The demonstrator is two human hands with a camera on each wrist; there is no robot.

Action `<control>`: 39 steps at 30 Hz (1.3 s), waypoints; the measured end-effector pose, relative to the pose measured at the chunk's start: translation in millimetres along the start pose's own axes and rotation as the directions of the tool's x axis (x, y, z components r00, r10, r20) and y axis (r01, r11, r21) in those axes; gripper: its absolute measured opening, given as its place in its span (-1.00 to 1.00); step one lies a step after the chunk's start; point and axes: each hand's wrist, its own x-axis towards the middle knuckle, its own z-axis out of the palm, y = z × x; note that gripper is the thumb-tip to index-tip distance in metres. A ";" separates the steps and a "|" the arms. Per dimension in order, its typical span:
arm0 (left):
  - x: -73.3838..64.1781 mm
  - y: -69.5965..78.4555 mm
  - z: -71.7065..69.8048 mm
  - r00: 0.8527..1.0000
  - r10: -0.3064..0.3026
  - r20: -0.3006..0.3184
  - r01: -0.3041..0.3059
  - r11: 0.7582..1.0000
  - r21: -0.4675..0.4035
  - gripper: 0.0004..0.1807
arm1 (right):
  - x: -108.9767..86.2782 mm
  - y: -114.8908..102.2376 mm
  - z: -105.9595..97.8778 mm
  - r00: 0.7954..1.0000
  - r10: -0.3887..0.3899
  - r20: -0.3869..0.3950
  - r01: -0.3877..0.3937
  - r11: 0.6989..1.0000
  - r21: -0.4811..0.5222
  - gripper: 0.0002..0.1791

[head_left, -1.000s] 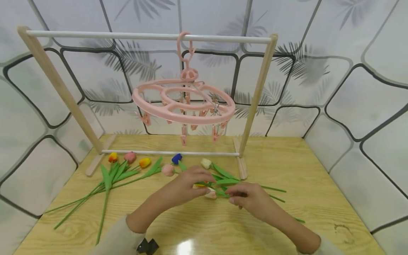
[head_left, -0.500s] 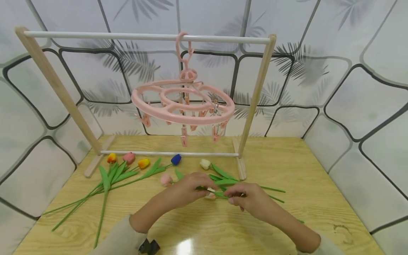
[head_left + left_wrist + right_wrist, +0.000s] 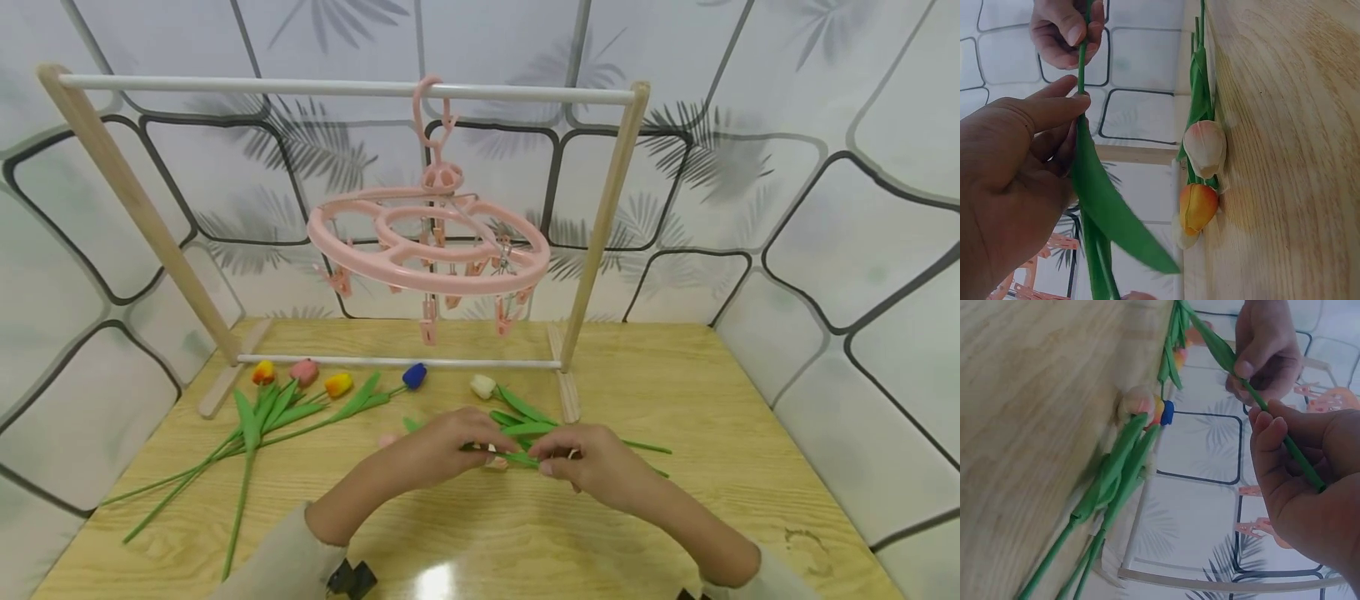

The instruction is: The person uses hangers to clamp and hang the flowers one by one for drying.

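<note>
Between my two hands runs the green stem of an artificial tulip (image 3: pixel 1107 194), its long leaves spreading toward the flower. My left hand (image 3: pixel 457 442) pinches it where the leaves begin. Farther down the stem, my right hand (image 3: pixel 588 458) holds it with curled fingers, as the right wrist view shows. The pale pink bloom (image 3: pixel 387 440) is mostly hidden behind the left hand in the head view. Just beyond the hands lie more tulips: a white-pink one (image 3: pixel 1205 149), an orange-yellow one (image 3: pixel 1198 208) and a cream one (image 3: pixel 483 386).
Several tulips, among them a blue one (image 3: pixel 414 376) and a yellow one (image 3: pixel 339 384), lie crossed at the left of the wooden table (image 3: pixel 712 400). Behind stands a wood-and-white rack (image 3: pixel 600 242), with a round pink clip hanger (image 3: pixel 427 271) hanging from its top bar.
The left hand has come down slightly and now pinches the stem. The pink bloom has dropped toward the left forearm and is more hidden. The right hand has barely moved.
</note>
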 end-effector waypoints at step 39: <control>-4.6 20.4 -10.6 0.943 -0.130 -0.307 -0.033 0.879 -0.475 -0.64 | 6.6 -4.5 28.4 0.930 -0.099 -0.354 0.217 0.926 0.310 -0.57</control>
